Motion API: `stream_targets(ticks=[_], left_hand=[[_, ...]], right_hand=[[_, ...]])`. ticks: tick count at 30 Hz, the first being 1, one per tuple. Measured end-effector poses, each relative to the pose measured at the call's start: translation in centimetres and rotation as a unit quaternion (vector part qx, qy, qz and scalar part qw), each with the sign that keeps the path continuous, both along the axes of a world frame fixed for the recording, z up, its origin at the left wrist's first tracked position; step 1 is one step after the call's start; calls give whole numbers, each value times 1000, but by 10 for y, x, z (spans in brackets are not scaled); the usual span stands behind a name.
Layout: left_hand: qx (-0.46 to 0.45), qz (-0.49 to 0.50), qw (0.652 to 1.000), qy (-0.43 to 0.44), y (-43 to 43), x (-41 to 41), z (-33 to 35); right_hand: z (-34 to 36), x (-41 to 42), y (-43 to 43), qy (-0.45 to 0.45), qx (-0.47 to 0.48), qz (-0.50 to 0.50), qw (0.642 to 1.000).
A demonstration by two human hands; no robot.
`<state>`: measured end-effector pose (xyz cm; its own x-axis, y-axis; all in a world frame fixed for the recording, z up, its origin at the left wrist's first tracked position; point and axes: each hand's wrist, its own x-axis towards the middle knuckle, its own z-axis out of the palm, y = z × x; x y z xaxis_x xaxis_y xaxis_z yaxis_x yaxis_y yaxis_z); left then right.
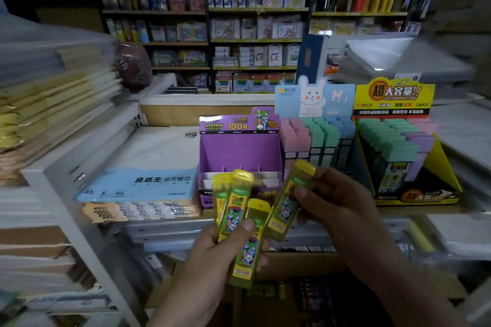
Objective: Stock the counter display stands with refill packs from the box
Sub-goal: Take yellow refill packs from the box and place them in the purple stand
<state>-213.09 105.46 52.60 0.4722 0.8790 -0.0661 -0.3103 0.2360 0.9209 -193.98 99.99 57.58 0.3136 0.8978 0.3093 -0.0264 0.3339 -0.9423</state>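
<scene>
My left hand (212, 260) grips a fan of three yellow refill packs (233, 210), thumb pressed across the front one. To their right, my right hand (334, 202) pinches a single yellow refill pack (287, 202), tilted with its cap up and to the right. Both hands hover just in front of the purple display stand (239, 148), whose divided slots look bare. A box (305, 297) with dark and yellow packs sits low between my forearms, partly hidden by them.
A blue rabbit display stand (316, 135) with pastel packs and a yellow display stand (398, 151) stand right of the purple one. Blue and orange paper pads (138, 186) lie to its left. Stacked notebooks (53, 103) fill the left; stocked shelves (255, 21) stand behind.
</scene>
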Motion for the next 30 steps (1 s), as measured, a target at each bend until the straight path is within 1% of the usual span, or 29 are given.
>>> stream_targets(ticks=[3, 6, 9, 12, 19, 23, 25, 30], left_hand=[[15, 49, 999, -17, 17, -18, 13], [50, 81, 995, 3, 34, -35, 27], [86, 98, 991, 20, 49, -50, 39], [109, 102, 988, 28, 61, -58, 44], [102, 100, 990, 11, 77, -70, 44], [100, 89, 991, 8, 82, -72, 44], [100, 81, 992, 13, 83, -73, 43], [91, 72, 993, 15, 86, -74, 42]], right_hand=[[21, -8, 19, -29, 36, -26, 999], [37, -21, 42, -65, 46, -32, 996], [45, -34, 67, -165, 45, -74, 982], [46, -44, 91, -227, 45, -110, 967], [40, -58, 121, -292, 58, -114, 948], [31, -59, 130, -320, 46, -118, 939], [26, -58, 135, -351, 34, -130, 927], [14, -59, 141, -442, 10, -162, 882]])
